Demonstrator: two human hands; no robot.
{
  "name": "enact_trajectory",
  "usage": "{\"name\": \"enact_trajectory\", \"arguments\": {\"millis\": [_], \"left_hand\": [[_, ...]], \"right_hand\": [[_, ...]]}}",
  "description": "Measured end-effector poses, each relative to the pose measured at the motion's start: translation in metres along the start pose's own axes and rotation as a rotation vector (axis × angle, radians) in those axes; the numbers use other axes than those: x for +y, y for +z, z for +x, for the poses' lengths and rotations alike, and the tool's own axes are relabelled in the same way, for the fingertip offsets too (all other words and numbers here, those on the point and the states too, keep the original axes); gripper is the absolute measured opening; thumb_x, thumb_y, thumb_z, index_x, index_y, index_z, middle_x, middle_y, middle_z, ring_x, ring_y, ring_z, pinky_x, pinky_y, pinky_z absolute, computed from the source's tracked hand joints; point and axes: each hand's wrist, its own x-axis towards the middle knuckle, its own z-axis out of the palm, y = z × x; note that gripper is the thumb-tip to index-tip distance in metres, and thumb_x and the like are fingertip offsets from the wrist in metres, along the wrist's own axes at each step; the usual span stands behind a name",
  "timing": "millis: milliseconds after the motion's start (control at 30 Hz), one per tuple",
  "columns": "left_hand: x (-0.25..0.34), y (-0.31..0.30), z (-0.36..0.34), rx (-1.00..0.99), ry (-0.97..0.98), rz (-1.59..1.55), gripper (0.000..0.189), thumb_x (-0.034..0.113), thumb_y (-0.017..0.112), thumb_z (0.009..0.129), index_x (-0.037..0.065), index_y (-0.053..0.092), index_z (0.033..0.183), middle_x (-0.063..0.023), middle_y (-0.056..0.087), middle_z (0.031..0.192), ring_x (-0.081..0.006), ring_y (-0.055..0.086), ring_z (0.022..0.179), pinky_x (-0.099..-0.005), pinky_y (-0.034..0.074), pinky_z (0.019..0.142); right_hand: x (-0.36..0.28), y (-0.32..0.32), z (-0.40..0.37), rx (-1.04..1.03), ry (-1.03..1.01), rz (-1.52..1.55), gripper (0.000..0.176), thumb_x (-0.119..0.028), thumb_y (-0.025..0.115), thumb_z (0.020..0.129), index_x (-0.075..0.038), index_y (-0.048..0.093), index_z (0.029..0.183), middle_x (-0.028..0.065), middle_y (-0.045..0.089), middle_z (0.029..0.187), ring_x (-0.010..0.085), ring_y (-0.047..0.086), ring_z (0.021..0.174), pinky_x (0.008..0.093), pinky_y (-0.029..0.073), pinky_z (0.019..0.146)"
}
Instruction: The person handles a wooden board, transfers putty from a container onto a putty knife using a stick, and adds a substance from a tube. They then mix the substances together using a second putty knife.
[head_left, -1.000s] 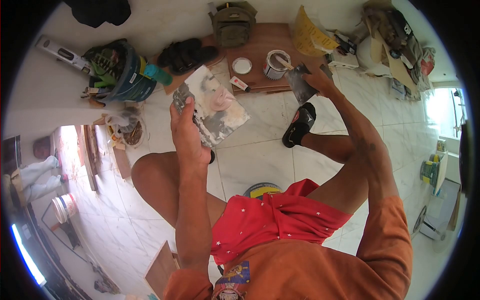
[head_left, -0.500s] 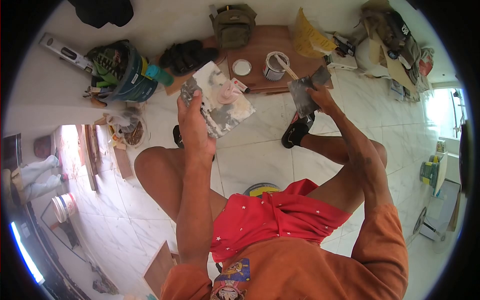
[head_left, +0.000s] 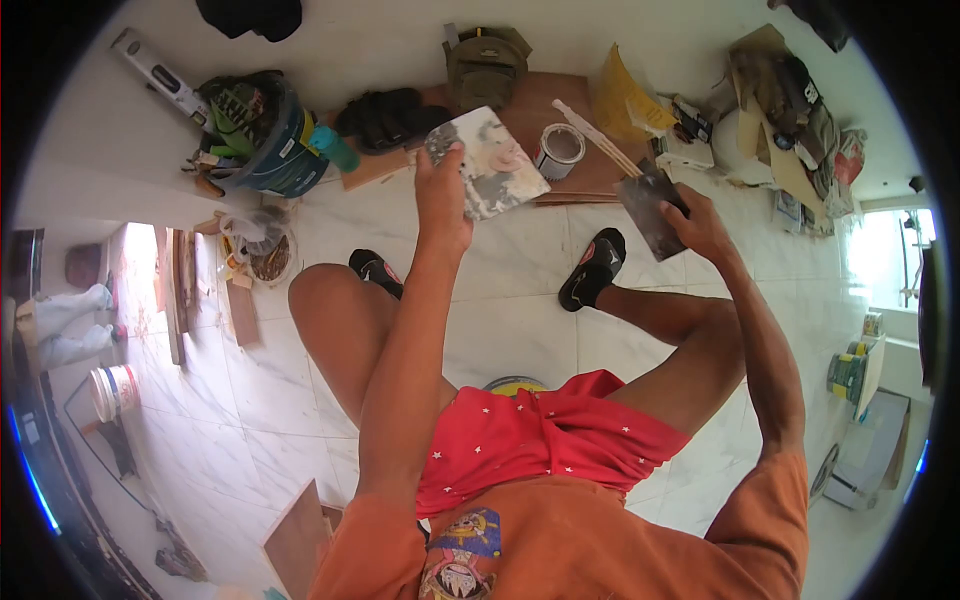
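Observation:
My left hand [head_left: 440, 195] grips a flat board [head_left: 487, 165] smeared with white and grey paste, its thumb on top at the left edge. A pinkish dab of paste lies near the board's upper right part. In my right hand [head_left: 697, 225] is a dark, flat putty blade [head_left: 652, 212], held out to the right, apart from the board. Between them and farther off stands an open tin [head_left: 561, 146] on a brown wooden panel [head_left: 590, 185]. Pale sticks [head_left: 597, 137] lie beside the tin, their lower ends close to the blade.
A bucket [head_left: 285, 150] of tools and a turquoise bottle [head_left: 335, 148] stand at the upper left, beside dark shoes [head_left: 385, 120]. A green backpack [head_left: 485, 68] leans on the wall. Yellow sheet [head_left: 630, 100] and piled bags [head_left: 790, 100] are at the upper right.
The board in my left hand has moved right and now covers where the round lid and small tube showed. My right hand and the blade have moved right and slightly down in view.

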Motion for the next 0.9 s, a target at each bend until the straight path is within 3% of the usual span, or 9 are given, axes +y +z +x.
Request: {"name": "enact_trajectory", "arguments": {"millis": [67, 167, 300, 600, 900], "left_hand": [[-0.002, 0.004, 0.006, -0.035, -0.046, -0.014, 0.031, 0.012, 0.055, 0.095, 0.006, 0.048, 0.125, -0.0097, 0.06, 0.115, -0.0225, 0.064, 0.104, -0.0378, 0.057, 0.084], [0.005, 0.013, 0.002, -0.069, -0.139, -0.055, 0.031, 0.011, 0.053, 0.096, 0.006, 0.047, 0.126, -0.0113, 0.061, 0.115, -0.0247, 0.065, 0.103, -0.0403, 0.058, 0.085], [0.011, 0.018, 0.003, -0.164, -0.176, -0.061, 0.036, 0.012, 0.052, 0.096, 0.007, 0.043, 0.131, -0.0106, 0.06, 0.119, -0.0242, 0.066, 0.103, -0.0402, 0.06, 0.081], [0.032, 0.019, -0.013, -0.358, -0.112, -0.009, 0.038, 0.014, 0.054, 0.095, 0.004, 0.043, 0.13, -0.0116, 0.061, 0.117, -0.0229, 0.066, 0.103, -0.0399, 0.06, 0.082], [0.054, 0.016, -0.028, -0.423, -0.039, 0.091, 0.045, 0.021, 0.062, 0.092, 0.004, 0.05, 0.133, -0.0079, 0.062, 0.117, -0.0155, 0.063, 0.103, -0.0299, 0.055, 0.085]], "right_hand": [[-0.035, -0.039, -0.021, 0.02, -0.149, -0.049, 0.029, -0.017, 0.06, 0.088, 0.007, 0.057, 0.104, 0.0243, 0.061, 0.1, 0.042, 0.059, 0.093, 0.0399, 0.049, 0.081], [-0.061, -0.076, -0.046, 0.116, -0.383, -0.164, 0.022, -0.008, 0.062, 0.085, 0.006, 0.056, 0.1, 0.0214, 0.06, 0.106, 0.0411, 0.059, 0.095, 0.041, 0.049, 0.081], [-0.09, -0.112, -0.068, 0.134, -0.528, -0.268, 0.019, 0.0, 0.065, 0.08, 0.003, 0.058, 0.097, 0.0174, 0.06, 0.108, 0.0369, 0.061, 0.092, 0.0409, 0.05, 0.078], [-0.13, -0.153, -0.081, 0.088, -0.703, -0.607, 0.017, 0.001, 0.068, 0.074, -0.001, 0.061, 0.09, 0.0122, 0.06, 0.106, 0.031, 0.063, 0.094, 0.041, 0.05, 0.076], [-0.15, -0.172, -0.079, 0.064, -0.769, -0.74, 0.021, 0.001, 0.068, 0.069, -0.001, 0.062, 0.089, 0.0115, 0.059, 0.107, 0.0298, 0.061, 0.093, 0.0413, 0.049, 0.075]]}}
